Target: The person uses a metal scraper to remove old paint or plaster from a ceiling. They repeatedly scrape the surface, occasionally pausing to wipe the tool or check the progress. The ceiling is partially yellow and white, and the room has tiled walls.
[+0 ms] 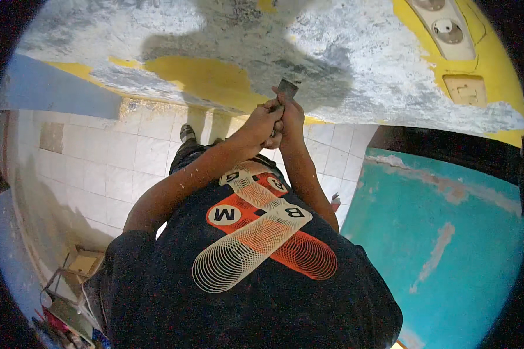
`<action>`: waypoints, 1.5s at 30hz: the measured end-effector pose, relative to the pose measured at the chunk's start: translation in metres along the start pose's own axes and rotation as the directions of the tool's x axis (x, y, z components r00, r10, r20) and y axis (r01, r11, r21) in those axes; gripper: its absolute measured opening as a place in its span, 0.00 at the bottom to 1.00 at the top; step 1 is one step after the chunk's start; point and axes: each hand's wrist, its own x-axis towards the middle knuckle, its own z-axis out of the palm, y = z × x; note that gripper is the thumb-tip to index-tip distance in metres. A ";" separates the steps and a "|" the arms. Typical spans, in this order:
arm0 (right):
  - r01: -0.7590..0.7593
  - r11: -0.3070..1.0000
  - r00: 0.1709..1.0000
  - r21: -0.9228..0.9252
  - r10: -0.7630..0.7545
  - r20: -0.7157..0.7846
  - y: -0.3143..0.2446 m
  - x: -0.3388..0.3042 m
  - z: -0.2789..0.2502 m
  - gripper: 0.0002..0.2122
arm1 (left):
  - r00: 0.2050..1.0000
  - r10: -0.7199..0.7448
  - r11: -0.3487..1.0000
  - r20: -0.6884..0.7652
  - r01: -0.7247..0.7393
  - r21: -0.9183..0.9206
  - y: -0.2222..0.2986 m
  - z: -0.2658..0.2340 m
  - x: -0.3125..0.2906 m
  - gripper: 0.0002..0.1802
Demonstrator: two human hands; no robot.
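Note:
A scraper (287, 88) with a flat grey metal blade touches or nearly touches the patchy wall (378, 64) in front of me. Its handle is mostly hidden by fingers. My right hand (293, 113) is closed around it just below the blade, one finger stretched up along the blade's side. Pressed against it, my left hand (262, 123) is also closed, with its fingers wrapped at the handle. The wall around the blade is mottled white and grey, with yellow paint left in patches (204, 78). Shadows of my head and arms fall across it.
At the upper right are a switch plate (448, 29) and a socket plate (466, 90). A turquoise surface (436, 232) with scraped streaks stands on the right. Pale floor tiles (110, 168) lie below; a cluttered metal stand (70, 279) is at the lower left.

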 end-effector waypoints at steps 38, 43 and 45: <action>-0.364 0.922 0.931 0.135 0.358 0.064 0.020 0.050 -0.010 0.08 | 0.967 -0.194 0.979 -0.163 0.179 -0.101 0.011 -0.033 0.052 0.07; -0.291 0.956 0.949 0.034 0.284 0.138 0.013 0.041 -0.021 0.17 | 0.976 -0.108 0.994 -0.187 0.104 -0.033 0.008 -0.005 0.034 0.05; -0.288 0.956 0.951 0.062 0.278 0.138 0.003 0.033 -0.018 0.17 | 0.966 -0.086 0.996 -0.243 0.091 0.010 0.007 0.011 0.030 0.06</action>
